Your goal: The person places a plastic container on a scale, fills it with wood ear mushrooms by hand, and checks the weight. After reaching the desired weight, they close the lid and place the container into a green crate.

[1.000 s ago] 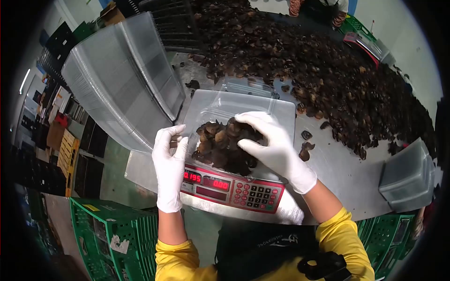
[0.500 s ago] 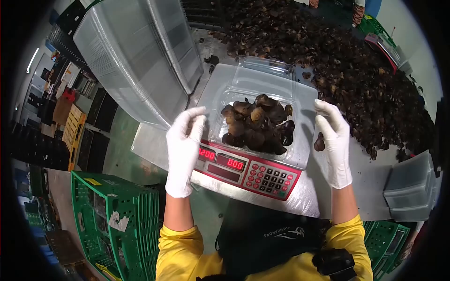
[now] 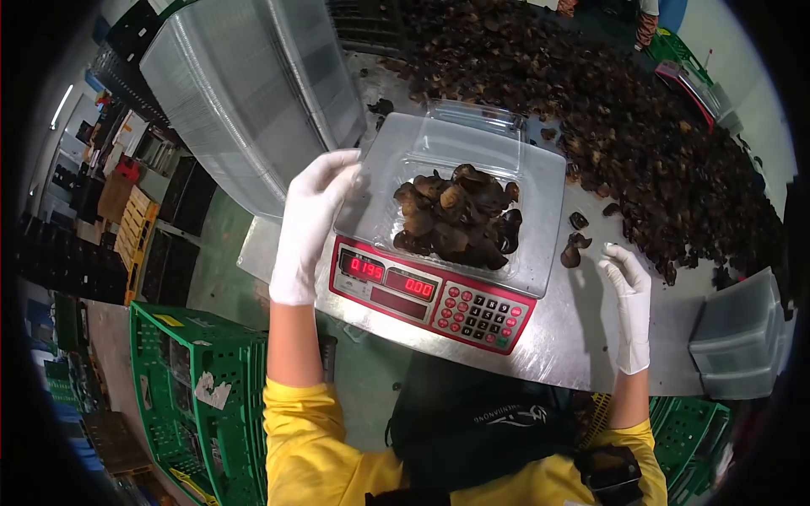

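Note:
A clear plastic box [image 3: 390, 221] with its lid folded back rests on the grey pan of a red scale [image 3: 354, 291]. Dark, wrinkled fungus-like pieces [image 3: 460, 218] are heaped in the box. The scale's red display [image 3: 366, 268] reads about 0.195. My left hand [image 3: 312, 219], in a white glove, hovers at the pan's left edge, slightly open and holding nothing visible. Beside a few loose dark pieces [image 3: 571, 255] on the metal table is my white-gloved right hand [image 3: 629, 295], its fingers a little apart with nothing seen between them.
Tall stacks of clear boxes [image 3: 228, 110] stand at the back left, with another stack [image 3: 738, 337] at the right. A large dark pile [image 3: 624, 135] covers the table's far side. Green crates [image 3: 198, 396] stand below left. Another person's hand [image 3: 645, 29] shows at the top.
My right hand has moved down and right, away from the scale; loose pieces now lie on the table there. My left hand has moved up and slightly left. The display shows 0.195 instead of about 0.200.

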Tool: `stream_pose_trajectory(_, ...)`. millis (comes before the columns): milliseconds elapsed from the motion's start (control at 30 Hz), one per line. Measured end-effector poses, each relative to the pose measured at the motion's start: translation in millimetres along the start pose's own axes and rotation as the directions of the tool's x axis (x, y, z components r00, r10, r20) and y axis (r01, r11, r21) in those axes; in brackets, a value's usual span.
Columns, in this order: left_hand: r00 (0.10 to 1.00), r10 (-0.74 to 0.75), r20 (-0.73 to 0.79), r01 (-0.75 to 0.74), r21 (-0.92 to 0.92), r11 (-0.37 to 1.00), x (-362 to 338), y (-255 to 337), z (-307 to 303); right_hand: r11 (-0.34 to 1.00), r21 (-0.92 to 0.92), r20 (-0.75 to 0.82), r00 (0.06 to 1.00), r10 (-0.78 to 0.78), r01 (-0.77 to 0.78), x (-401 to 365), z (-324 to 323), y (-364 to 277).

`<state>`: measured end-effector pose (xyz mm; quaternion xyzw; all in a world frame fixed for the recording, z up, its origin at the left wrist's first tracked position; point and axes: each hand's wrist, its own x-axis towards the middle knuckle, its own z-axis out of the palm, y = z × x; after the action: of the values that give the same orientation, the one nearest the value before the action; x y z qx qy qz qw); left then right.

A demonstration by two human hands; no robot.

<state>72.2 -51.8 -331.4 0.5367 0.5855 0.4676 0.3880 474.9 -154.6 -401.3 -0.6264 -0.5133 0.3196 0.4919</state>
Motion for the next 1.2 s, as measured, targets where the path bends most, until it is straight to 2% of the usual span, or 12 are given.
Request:
stream_pose_trajectory(67,0.988,-0.078,0.134,0.102,-0.183,0.978,32.6,-15.5,12.0,0.943,0.246,0.139,0.971,0.194,-0.223,-10.3,11.8,-31.1)
stream_pose_trajectory(233,0.871,-0.073,0.487,0.316,-0.440,0.841,100.0,-51.7,34.3,0.851,0.334,0.557,0.813,0.168,-0.404,-25.8,48.8,-64.3)
stream_pose_trajectory(400,0.837,-0.173,0.519,0.408,-0.380,0.830,117.4,-40.4,45.1,0.729,0.394,0.668,0.719,0.192,-0.560,-25.2,71.5,-68.7)
stream_pose_trajectory(467,0.876,0.122,0.466,0.277,-0.694,0.664,105.7,-25.3,40.8,0.649,0.473,0.669,0.722,0.175,-0.595,-25.8,72.7,-68.0)
stream_pose_trajectory(533,0.896,0.177,0.408,0.193,-0.715,0.671,71.9,-7.1,26.6,0.636,0.492,0.666,0.728,0.165,-0.595,-25.7,72.6,-69.2)
stream_pose_trajectory(600,0.826,0.242,0.509,-0.118,-0.264,0.957,26.8,3.0,1.8,0.603,0.538,0.672,0.732,0.115,-0.589,-25.4,72.7,-64.7)
stream_pose_trajectory(667,0.807,0.420,0.416,-0.576,0.394,0.716,-14.7,4.1,4.2,0.599,0.558,0.659,0.745,0.100,-0.574,-24.2,74.7,-62.9)
stream_pose_trajectory(733,0.817,0.554,0.162,-0.476,0.732,0.488,-49.7,-2.8,16.7,0.649,0.470,0.653,0.731,0.200,-0.598,-19.4,76.7,-66.3)
stream_pose_trajectory(767,0.846,0.530,0.060,-0.401,0.726,0.559,-57.0,-14.9,19.8,0.650,0.469,0.654,0.730,0.198,-0.597,-16.8,79.9,-67.9)
stream_pose_trajectory(800,0.964,0.262,0.050,-0.232,0.641,0.731,-62.6,-20.3,18.0,0.674,0.443,0.636,0.737,0.228,-0.591,-13.2,85.4,-68.9)
stream_pose_trajectory(900,0.985,-0.139,0.104,0.138,0.020,0.990,-71.1,-23.5,27.4,0.718,0.389,0.593,0.754,0.284,-0.577,-9.7,97.9,-66.8)
stream_pose_trajectory(1200,0.979,-0.022,0.203,0.110,-0.433,0.895,-113.1,-31.0,32.2,0.694,0.654,0.340,0.937,0.084,-0.300,-38.7,86.2,-57.3)
